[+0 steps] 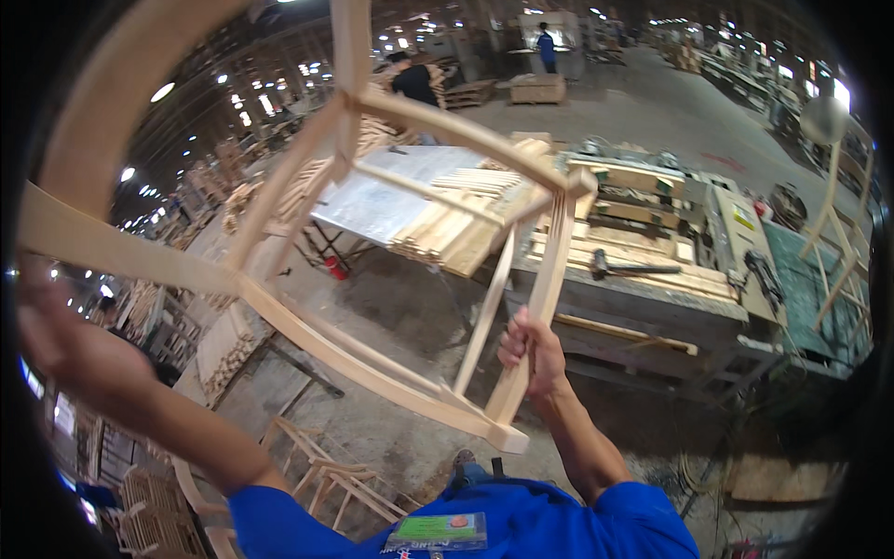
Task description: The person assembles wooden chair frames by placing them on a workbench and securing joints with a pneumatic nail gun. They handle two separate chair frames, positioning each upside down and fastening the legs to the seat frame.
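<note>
A: In the head view, where is the wooden chair frame (551,261)?

B: Raised in front of the person, between the two hands. The right hand (534,352) is wrapped round its right-hand rail, nearer the lower corner.

A: And the left hand (70,331)?

B: Out at the left rim, just beside the curved piece of the frame (it's blurred there, so I can't tell whether its fingers close on the wood). The hands are well apart.

A: Counts?

B: One frame held up. Beyond it, one grey table (368,200) bearing pale wooden strips (456,224), too many to count, and one red container (336,267) below its edge. To the right, one work table (643,306), with one hammer (643,268) lying on boards.

A: Co-workers?

B: Two I can make out clearly, far back: a person in blue (546,48) and a person in black (415,84).
</note>
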The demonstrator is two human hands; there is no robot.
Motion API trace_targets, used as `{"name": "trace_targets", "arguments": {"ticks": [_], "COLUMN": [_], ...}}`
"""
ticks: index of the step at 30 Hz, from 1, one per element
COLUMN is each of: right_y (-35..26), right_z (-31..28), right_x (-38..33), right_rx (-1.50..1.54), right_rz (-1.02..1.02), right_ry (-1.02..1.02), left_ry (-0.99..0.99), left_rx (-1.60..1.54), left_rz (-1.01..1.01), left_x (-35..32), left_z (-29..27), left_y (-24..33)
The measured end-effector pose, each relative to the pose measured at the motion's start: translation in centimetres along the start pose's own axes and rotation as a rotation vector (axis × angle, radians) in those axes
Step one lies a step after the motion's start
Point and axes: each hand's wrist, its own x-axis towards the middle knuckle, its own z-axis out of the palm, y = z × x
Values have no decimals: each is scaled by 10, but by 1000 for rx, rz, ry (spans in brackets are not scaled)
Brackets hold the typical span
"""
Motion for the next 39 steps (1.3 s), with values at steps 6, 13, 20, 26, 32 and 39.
{"name": "trace_targets", "arguments": {"ticks": [6,13,20,26,32,39], "right_y": [-98,-249,-463,-516,-618,-676], "right_z": [56,1,145,133,58,-91], "right_x": [-29,-105,-143,-8,74,173], "right_rx": [-163,-1390,-1669,-1957,-1857,-1764], "right_rz": [-440,-1028,-785,-937,-792,-668], "right_ry": [20,618,396,526,748,812], "left_ry": [-121,-119,-233,-356,-603,-924], "left_rx": [-1216,-1717,-2132,-2137,-2005,-1801], "left_rz": [-1524,-1471,-1385,-1376,-1461,-1532], "left_x": [-208,-192,-202,-206,-212,-297], "left_z": [138,254,420,575,718,854], "left_y": [110,106,127,165,193,218]}}
